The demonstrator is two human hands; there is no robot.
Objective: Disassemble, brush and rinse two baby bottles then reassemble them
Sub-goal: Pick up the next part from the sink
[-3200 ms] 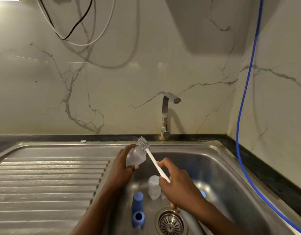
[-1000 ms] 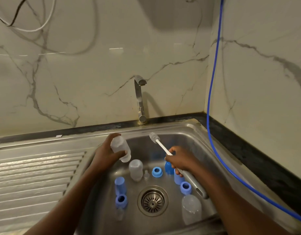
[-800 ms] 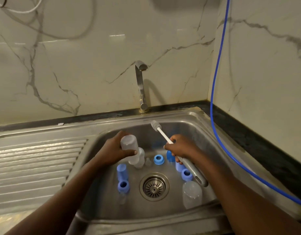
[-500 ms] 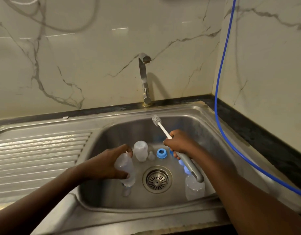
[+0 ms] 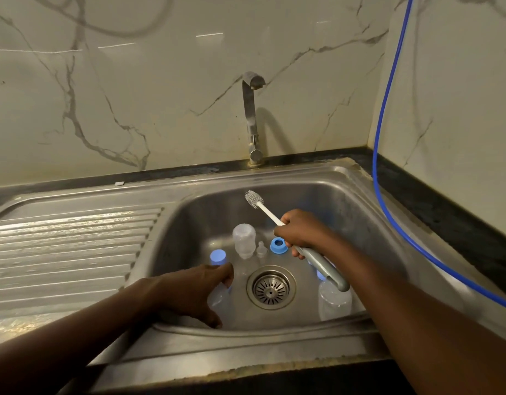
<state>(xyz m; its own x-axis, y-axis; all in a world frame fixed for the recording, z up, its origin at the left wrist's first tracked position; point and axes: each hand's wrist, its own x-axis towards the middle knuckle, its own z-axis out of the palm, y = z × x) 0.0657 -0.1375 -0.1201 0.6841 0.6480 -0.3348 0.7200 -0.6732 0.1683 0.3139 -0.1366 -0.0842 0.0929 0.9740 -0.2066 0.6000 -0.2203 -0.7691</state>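
Down inside a stainless steel sink basin (image 5: 246, 333), walled on all four sides. Open floor only around the round steel drain strainer (image 5: 271, 287) and along the back wall below the steel tap (image 5: 251, 118). Ribbed steel drainboard (image 5: 75, 243) to the left. To the right, a dark stone desk strip (image 5: 445, 212) with a blue cable (image 5: 388, 132) trailing over it, well apart from both hands.

Since half a second ago: left hand (image 5: 189, 292) lower, now at the front-left of the basin floor, spread over a clear plastic bottle body (image 5: 217, 298) lying there. Fingers (image 5: 227, 276) bent at the tips, thumb splayed toward the front wall; gripping or merely resting, cannot tell. Blue plastic cap (image 5: 218, 257) just behind that hand, hidden then, in plain sight now. Right hand (image 5: 300, 233) in much the same place, wrapped round a white-stemmed, grey-handled bottle brush (image 5: 267, 212), bristle head up toward the back wall.

In the basin: a second clear bottle body (image 5: 244, 240) standing mouth-down behind the strainer, a small clear teat (image 5: 260, 249) just beside it, then a blue screw ring (image 5: 278, 246). At the front right, a third clear bottle (image 5: 334, 305) under the brush handle's end.
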